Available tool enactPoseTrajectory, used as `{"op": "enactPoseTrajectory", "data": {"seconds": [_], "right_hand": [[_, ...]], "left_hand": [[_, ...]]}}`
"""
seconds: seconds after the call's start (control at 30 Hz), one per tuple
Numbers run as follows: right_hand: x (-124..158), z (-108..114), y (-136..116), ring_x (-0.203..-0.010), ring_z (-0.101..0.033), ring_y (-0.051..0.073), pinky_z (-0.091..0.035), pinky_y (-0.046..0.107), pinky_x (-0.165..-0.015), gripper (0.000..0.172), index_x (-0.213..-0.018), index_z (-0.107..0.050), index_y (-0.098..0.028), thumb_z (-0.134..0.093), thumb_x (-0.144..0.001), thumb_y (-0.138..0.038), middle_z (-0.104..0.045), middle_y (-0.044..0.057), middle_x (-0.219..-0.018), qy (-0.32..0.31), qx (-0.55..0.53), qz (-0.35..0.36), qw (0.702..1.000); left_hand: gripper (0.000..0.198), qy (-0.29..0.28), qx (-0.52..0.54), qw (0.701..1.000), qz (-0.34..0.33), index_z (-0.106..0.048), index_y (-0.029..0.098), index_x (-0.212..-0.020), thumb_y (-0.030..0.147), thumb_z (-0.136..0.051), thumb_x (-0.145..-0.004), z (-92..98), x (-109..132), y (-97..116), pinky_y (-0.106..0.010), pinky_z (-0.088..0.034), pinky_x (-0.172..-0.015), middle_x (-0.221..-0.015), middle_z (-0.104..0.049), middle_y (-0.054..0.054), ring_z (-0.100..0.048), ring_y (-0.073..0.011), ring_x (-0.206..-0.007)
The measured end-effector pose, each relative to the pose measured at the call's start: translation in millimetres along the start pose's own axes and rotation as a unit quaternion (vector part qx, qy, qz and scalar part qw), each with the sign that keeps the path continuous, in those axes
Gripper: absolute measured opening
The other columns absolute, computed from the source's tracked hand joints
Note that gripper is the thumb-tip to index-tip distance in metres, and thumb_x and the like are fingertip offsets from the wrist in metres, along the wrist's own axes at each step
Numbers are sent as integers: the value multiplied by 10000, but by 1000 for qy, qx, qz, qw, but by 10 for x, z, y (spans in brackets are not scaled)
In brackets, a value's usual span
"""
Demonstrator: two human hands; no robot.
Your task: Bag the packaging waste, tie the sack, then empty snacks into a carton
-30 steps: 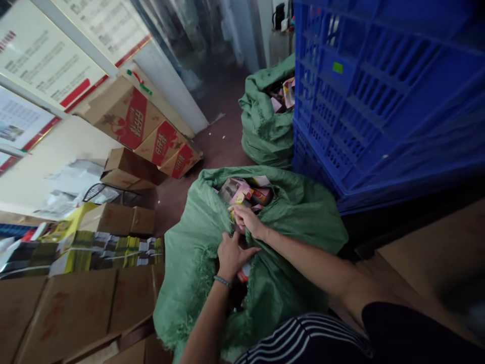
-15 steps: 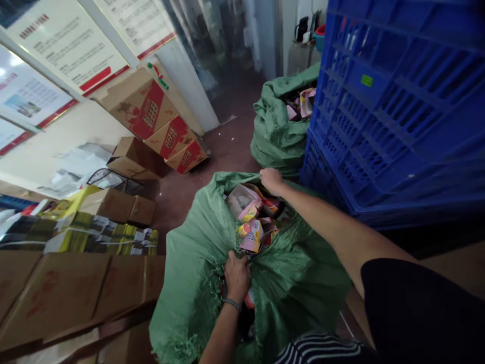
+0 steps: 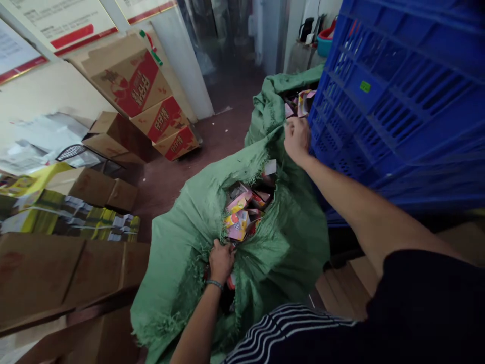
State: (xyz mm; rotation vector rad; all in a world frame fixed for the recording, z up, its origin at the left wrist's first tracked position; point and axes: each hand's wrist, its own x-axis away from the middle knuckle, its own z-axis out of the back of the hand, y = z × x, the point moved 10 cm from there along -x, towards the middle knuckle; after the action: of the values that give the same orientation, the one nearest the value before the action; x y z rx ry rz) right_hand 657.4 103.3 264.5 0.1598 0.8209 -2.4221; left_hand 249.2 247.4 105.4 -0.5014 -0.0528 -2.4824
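Observation:
A large green woven sack (image 3: 182, 237) stands on the floor in front of me, its mouth open. Inside it lie several small colourful packets (image 3: 242, 215), pink, yellow and red. My left hand (image 3: 221, 260) is closed on the near frayed edge of the sack's mouth. My right hand (image 3: 297, 140) is stretched forward and closed on the far edge of the mouth, holding it up beside the blue crates. A bracelet sits on my left wrist.
Stacked blue plastic crates (image 3: 397, 101) fill the right side. A second green sack (image 3: 271, 108) with packets stands behind. Cardboard boxes (image 3: 144, 106) lean on the left wall; flat cartons (image 3: 64, 273) and bundled printed sheets (image 3: 76, 220) lie at the left. Bare reddish floor (image 3: 212, 136) runs ahead.
My right hand left the packets, took the sack's far edge and lifted it up and away towards the crates. My left hand has kept its hold on the near edge.

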Motion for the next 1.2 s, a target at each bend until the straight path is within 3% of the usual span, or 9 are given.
{"op": "enactPoseTrajectory", "data": {"seconds": [0.17,0.27,0.4,0.5,0.6,0.73,0.93,1.03,1.2], "right_hand": [[1348,-869,-445,-999,-565,218,-353,370,-967,292,-1003,-708,-163,-530,-962,-391,-701,84,-946,-240,-15,186,953],[1889,-972,-332,-824,-585,212,-353,405,-920,228,-739,-684,-159,-586,-898,-290,-675,80,-750,-352,17,193,916],[1731,148,-397,-752,-538,203,-379,380,-817,351,-724,-656,-189,-454,-979,-323,-649,86,-735,-103,-39,153,982],[1909,717,-832,-783,-563,205,-383,387,-830,363,-758,-662,-208,-463,-994,-399,-650,56,-748,-5,-120,225,967],[2417,330,-1212,-1033,-607,250,-357,464,-965,254,-910,-682,-204,-476,-972,-339,-707,66,-1005,-170,-137,263,940],[3184,-307,-1142,-1334,-481,264,-311,509,-1120,352,-1229,-618,-223,-406,-967,-323,-602,93,-1349,-307,-189,172,917],[3637,-783,-669,-1423,-376,304,-362,481,-1142,873,-1504,-379,-160,-565,-813,-660,-386,173,-1541,-196,-226,-24,954],[3691,-993,-670,-1070,-632,303,-488,464,-951,561,-1164,-657,-167,-470,-872,-607,-680,162,-1155,-195,-183,-72,961],[3544,-314,-1074,-862,-638,251,-487,424,-884,434,-723,-595,-231,-373,-950,-527,-679,97,-826,-62,-170,28,983]], "left_hand": [[302,11,-6,1000,-15,-712,209,-1099,395,-539,-937,49,-35,73,-297,-464,-743,-1083,-475,-113,-617,-217,-872],[374,10,5,1000,-10,-720,204,-1078,496,-554,-914,85,-40,118,-305,-465,-735,-1088,-474,-116,-620,-233,-874],[462,10,49,999,0,-733,225,-1052,614,-578,-855,187,-59,86,-308,-468,-725,-1064,-476,-101,-619,-227,-833],[530,22,60,998,5,-732,219,-1055,669,-593,-813,301,-84,13,-315,-476,-737,-1063,-476,-100,-622,-229,-826],[499,26,64,998,-12,-716,218,-1098,627,-585,-844,388,-94,-20,-321,-488,-754,-1102,-492,-110,-637,-232,-832],[363,33,97,992,-70,-654,206,-1213,395,-575,-913,597,-61,-54,-305,-491,-829,-1118,-559,-108,-650,-219,-891],[886,98,233,962,-106,-199,152,-1564,232,-692,-832,1413,81,-484,-313,-482,-865,-1072,-653,-73,-660,-233,-914],[1028,95,158,977,-103,-138,85,-1583,204,-771,-782,1749,224,-787,-340,-472,-902,-1108,-661,-117,-634,-268,-1001],[979,172,-52,984,4,-360,111,-1522,443,-835,-732,2090,658,-1536,-622,-362,-1010,-1330,-519,-242,-456,-437,-1216]]}}
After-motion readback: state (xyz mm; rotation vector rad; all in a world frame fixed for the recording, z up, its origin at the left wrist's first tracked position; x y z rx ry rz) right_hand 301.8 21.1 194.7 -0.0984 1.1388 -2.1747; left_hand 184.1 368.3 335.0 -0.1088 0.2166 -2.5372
